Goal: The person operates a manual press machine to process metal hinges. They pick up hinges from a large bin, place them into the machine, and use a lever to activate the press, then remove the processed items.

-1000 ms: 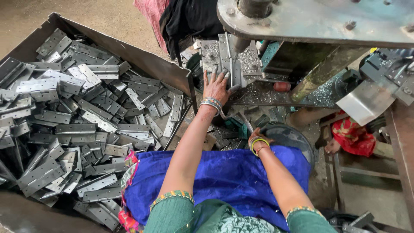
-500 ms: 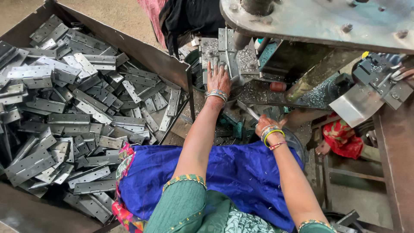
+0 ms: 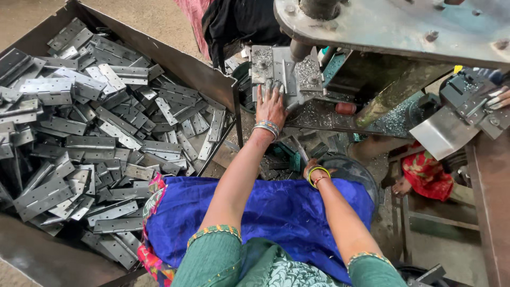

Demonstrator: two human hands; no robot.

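Seen from the head camera, the left hand [image 3: 271, 103] lies flat with its fingers spread, palm down on a grey metal hinge plate [image 3: 276, 69] that sits on the bed of the press machine [image 3: 372, 26]; it grips nothing, only pressing on the plate, and silver bangles [image 3: 267, 127] ring its wrist. The plate lies just under the machine's dark vertical ram [image 3: 300, 50], with metal shavings scattered around it on the bed. The right hand [image 3: 311, 169] is lowered in front of the machine, below the bed, near a round dark bin [image 3: 348, 170]; only its wrist with a yellow bangle [image 3: 317, 172] shows clearly, and whether it holds anything or how far it is open I cannot tell. A blue cloth [image 3: 265, 212] covers the person's lap. To the left stands a large metal tray [image 3: 175, 64] heaped with many grey hinge pieces [image 3: 95, 133], well apart from the plate under the left hand. At the right edge another person's fingers [image 3: 499, 98] rest on a second machine part [image 3: 467, 101]
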